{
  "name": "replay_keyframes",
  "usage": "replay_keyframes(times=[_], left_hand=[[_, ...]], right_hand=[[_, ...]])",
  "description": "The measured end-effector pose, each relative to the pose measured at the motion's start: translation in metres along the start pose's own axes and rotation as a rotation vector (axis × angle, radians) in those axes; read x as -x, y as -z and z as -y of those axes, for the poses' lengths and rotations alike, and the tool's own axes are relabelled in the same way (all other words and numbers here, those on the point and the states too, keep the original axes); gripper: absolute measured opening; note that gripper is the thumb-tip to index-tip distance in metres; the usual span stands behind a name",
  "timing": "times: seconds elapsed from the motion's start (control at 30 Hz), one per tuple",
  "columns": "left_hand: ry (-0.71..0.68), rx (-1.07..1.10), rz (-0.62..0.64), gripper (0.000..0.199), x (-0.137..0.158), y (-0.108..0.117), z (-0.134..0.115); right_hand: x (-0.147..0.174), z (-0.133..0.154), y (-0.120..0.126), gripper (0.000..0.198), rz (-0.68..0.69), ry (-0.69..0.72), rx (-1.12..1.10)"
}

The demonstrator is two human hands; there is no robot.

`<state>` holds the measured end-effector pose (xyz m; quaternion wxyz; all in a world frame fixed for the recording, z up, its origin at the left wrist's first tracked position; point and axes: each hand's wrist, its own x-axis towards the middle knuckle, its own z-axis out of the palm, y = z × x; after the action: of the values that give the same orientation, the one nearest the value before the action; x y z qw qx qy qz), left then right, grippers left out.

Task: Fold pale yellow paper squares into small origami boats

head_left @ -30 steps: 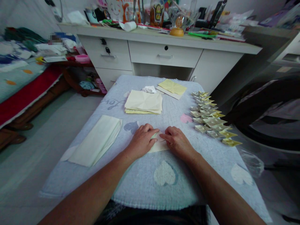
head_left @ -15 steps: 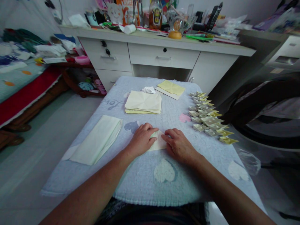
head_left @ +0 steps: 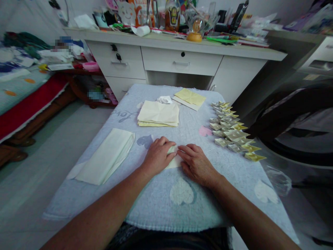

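Paper under fingers, probably one sheet

the cloth is pale blue with white, pink and darker blue hearts; the small sheet is cream, the folded paper shapes yellow and off-white.

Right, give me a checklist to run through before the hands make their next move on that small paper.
1. Left hand on the small paper: ok, at its left side.
2. Right hand at the paper: ok, fingers at its right side.
3. Crease fully visible: not ok, the hands partly cover the paper.
4. Crease sharp: cannot tell.
5. Paper stack clear of both hands: ok, lying beyond them.
6. Folded paper shapes clear of the right hand: ok, off to its right.
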<state>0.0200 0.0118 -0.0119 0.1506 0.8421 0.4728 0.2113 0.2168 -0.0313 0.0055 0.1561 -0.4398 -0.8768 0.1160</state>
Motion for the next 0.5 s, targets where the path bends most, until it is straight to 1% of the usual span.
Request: replay_keyframes(times=[0.23, 0.37, 0.5], left_hand=[[-0.009, -0.024, -0.009, 0.029, 0.0001, -0.0018, 0.0003], [0.000, -0.034, -0.004, 0.029, 0.0000, -0.0009, -0.0011], [0.007, -0.029, 0.004, 0.034, 0.0004, -0.0008, -0.0015]], right_hand=[[-0.0055, -0.0003, -0.0056, 0.050, -0.020, 0.033, -0.037], [-0.0037, -0.0009, -0.0026, 0.045, -0.027, 0.022, -0.019], [0.0040, -0.0049, 0.0023, 0.042, -0.019, 0.028, 0.017]])
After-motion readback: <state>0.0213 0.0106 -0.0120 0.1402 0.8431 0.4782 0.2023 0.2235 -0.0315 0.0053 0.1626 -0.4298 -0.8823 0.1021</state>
